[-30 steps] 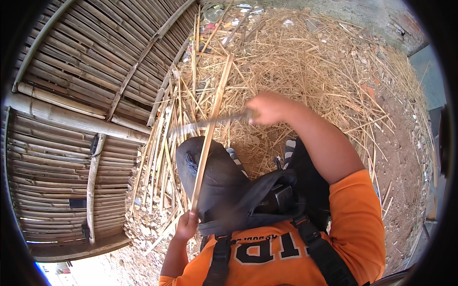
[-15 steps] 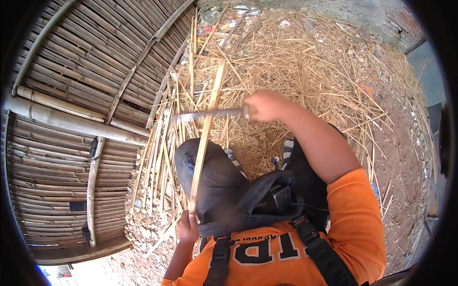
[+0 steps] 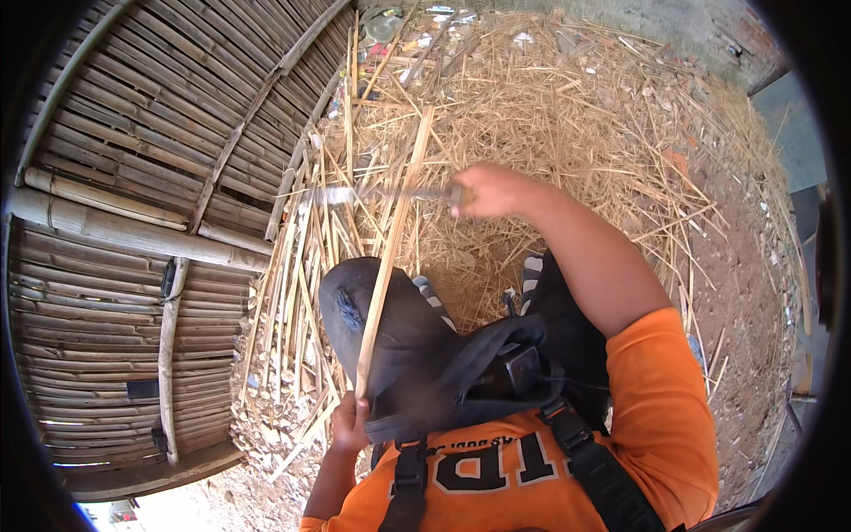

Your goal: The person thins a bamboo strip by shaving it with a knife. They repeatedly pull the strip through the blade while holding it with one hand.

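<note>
Straw (image 3: 567,124) beyond the held strip (image 3: 386,266); slatted wall (image 3: 168,124) at left

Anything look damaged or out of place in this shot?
Yes: the dark trousers have a rough bluish patch at the left knee, unlike the plain cloth around it; worn or torn, I can't tell. Pale litter lies among the straw-coloured shavings at the far end. The strip in the left hand shows no obvious break.

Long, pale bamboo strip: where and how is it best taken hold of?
Probably at the lower end of the long, pale bamboo strip, from the left, where the left hand grips: it is narrow there, and the blurred metal blade crosses its upper part.
</note>
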Motion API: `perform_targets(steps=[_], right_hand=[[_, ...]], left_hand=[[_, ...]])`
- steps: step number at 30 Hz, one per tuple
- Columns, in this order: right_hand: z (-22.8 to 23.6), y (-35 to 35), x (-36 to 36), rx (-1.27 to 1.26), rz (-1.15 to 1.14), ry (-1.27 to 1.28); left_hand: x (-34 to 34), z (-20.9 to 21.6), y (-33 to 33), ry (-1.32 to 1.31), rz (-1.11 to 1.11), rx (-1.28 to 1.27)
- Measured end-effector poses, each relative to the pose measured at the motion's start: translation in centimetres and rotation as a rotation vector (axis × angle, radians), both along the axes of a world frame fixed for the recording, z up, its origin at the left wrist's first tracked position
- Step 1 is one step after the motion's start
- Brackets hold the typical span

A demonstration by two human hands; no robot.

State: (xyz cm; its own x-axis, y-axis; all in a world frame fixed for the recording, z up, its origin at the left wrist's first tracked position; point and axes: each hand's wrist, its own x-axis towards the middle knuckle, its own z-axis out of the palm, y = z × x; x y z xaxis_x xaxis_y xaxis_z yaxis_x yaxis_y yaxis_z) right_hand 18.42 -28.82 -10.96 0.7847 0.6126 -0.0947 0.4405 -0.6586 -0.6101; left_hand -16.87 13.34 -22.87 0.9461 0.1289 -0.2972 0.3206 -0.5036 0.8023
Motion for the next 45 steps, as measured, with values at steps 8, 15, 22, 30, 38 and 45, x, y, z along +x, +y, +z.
perform_targets(steps=[8,15,22,30,38,45], right_hand=[[0.7,4.2,-3.4,-0.13,0.281,-0.004],[0.6,-0.4,0.8,-0.09,-0.163,0.157],[-0.4,2.1,-2.1,-0.04,0.154,-0.047],[1.3,0.4,-1.7,-0.105,0.06,-0.128],[0.6,1.7,-1.9,-0.074,0.054,-0.024],[2.1,2.5,-3.1,-0.126,0.21,-0.089]], left_hand=[[1.9,6.0,-2.0,0.16,-0.074,-0.393],[1.1,2.7,-0.8,0.005,-0.125,-0.201],[1.6,4.1,-1.4,0.085,-0.086,-0.295],[2.1,6.6,-1.5,0.37,0.089,-0.586],[1.9,5.0,-0.9,0.363,0.073,-0.559],[1.2,3.4,-0.5,0.214,-0.019,-0.393]])
